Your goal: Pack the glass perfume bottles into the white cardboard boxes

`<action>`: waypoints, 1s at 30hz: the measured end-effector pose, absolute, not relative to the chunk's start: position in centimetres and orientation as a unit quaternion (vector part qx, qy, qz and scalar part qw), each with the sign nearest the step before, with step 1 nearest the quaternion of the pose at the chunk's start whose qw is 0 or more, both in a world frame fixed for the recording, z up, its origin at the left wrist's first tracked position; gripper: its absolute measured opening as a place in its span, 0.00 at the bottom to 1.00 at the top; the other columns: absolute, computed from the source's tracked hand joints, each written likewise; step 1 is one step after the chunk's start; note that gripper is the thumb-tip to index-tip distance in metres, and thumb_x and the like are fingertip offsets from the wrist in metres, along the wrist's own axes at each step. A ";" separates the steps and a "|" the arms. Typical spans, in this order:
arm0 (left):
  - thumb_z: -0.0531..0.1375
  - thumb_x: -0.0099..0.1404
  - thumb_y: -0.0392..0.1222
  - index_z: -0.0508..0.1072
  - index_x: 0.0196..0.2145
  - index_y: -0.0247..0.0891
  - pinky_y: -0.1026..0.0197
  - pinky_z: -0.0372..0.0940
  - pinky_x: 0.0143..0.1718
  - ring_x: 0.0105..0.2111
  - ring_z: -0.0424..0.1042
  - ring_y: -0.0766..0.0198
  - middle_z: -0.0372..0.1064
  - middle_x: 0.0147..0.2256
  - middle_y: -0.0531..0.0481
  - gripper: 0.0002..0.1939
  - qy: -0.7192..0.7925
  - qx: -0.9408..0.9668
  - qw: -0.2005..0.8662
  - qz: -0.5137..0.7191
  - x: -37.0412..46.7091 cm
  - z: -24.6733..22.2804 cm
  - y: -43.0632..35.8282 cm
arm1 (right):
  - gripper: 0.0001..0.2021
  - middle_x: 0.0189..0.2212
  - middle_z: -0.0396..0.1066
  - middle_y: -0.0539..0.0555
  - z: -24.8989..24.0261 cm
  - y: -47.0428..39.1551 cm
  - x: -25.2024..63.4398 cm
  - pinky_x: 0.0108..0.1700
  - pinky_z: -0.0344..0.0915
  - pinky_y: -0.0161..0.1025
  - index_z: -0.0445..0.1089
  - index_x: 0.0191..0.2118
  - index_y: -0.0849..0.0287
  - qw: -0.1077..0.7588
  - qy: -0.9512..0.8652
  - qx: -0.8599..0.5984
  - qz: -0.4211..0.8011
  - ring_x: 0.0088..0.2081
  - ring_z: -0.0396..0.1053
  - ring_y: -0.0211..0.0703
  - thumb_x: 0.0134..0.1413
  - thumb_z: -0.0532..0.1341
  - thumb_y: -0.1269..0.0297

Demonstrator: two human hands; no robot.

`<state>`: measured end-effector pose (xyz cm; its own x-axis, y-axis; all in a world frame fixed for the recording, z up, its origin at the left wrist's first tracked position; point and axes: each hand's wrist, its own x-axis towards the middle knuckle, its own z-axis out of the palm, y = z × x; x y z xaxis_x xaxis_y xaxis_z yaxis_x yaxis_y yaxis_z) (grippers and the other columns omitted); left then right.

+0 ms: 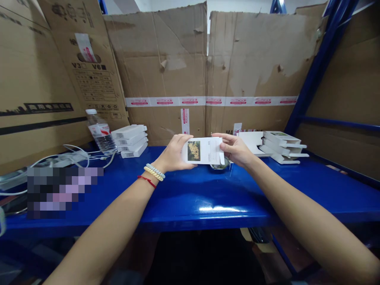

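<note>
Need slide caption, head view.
Left hand holds a white printed box, right hand touching its end, above a blue tabletop, stacked boxes either side.

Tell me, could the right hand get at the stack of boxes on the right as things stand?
Probably yes: the near side of the stack of boxes looks unblocked. The right hand would likely have to let go of the white box first.

We find passage mid-front over the blue tabletop [190, 198]. The left box stack [130, 141] and right box stack [280, 144] flank it; cardboard panels [160, 75] bar the rear.
</note>
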<state>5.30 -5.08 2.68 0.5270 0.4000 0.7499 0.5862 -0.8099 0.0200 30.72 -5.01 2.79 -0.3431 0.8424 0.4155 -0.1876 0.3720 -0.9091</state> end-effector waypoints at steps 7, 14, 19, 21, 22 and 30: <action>0.70 0.44 0.52 0.61 0.56 0.39 0.45 0.62 0.55 0.51 0.66 0.49 0.65 0.50 0.42 0.43 -0.307 -0.873 0.076 -0.372 5.0 2.7 -4.9 | 0.27 0.32 0.74 0.52 2.8 -5.1 30.2 0.26 0.62 0.34 0.71 0.50 0.57 0.514 -0.720 -0.266 0.383 0.27 0.66 0.36 0.48 0.64 0.45; 0.70 0.44 0.54 0.63 0.55 0.38 0.44 0.63 0.54 0.50 0.68 0.49 0.67 0.50 0.40 0.43 -0.328 -0.874 0.073 -0.352 5.0 2.5 -4.7 | 0.29 0.37 0.74 0.55 2.0 -5.0 29.3 0.31 0.64 0.38 0.69 0.53 0.59 0.526 -0.739 -0.331 0.261 0.33 0.68 0.41 0.56 0.55 0.42; 0.70 0.44 0.54 0.64 0.55 0.36 0.45 0.63 0.54 0.51 0.68 0.48 0.68 0.50 0.39 0.42 -0.331 -0.874 0.066 -0.351 5.3 2.5 -4.8 | 0.30 0.42 0.74 0.58 1.7 -4.5 29.3 0.36 0.65 0.41 0.68 0.55 0.60 0.538 -0.731 -0.342 0.242 0.36 0.69 0.43 0.58 0.53 0.42; 0.70 0.44 0.54 0.64 0.54 0.37 0.45 0.63 0.54 0.50 0.68 0.49 0.68 0.50 0.40 0.42 -0.331 -0.871 0.059 -0.358 5.4 2.6 -4.8 | 0.30 0.42 0.75 0.58 1.7 -4.4 29.3 0.37 0.65 0.42 0.68 0.55 0.61 0.540 -0.730 -0.345 0.237 0.36 0.69 0.43 0.58 0.52 0.42; 0.70 0.44 0.54 0.65 0.54 0.37 0.45 0.63 0.54 0.50 0.69 0.49 0.68 0.49 0.40 0.41 -0.331 -0.870 0.054 -0.363 5.4 2.6 -4.9 | 0.31 0.41 0.75 0.58 1.7 -4.4 29.4 0.36 0.65 0.42 0.68 0.56 0.62 0.539 -0.730 -0.346 0.237 0.35 0.69 0.43 0.58 0.52 0.42; 0.70 0.43 0.53 0.67 0.51 0.35 0.48 0.65 0.52 0.47 0.71 0.51 0.70 0.48 0.42 0.39 -0.327 -0.860 0.007 -0.392 5.6 3.0 -5.2 | 0.31 0.44 0.75 0.59 1.9 -4.5 29.7 0.39 0.66 0.42 0.67 0.58 0.62 0.539 -0.743 -0.335 0.212 0.38 0.70 0.44 0.59 0.52 0.43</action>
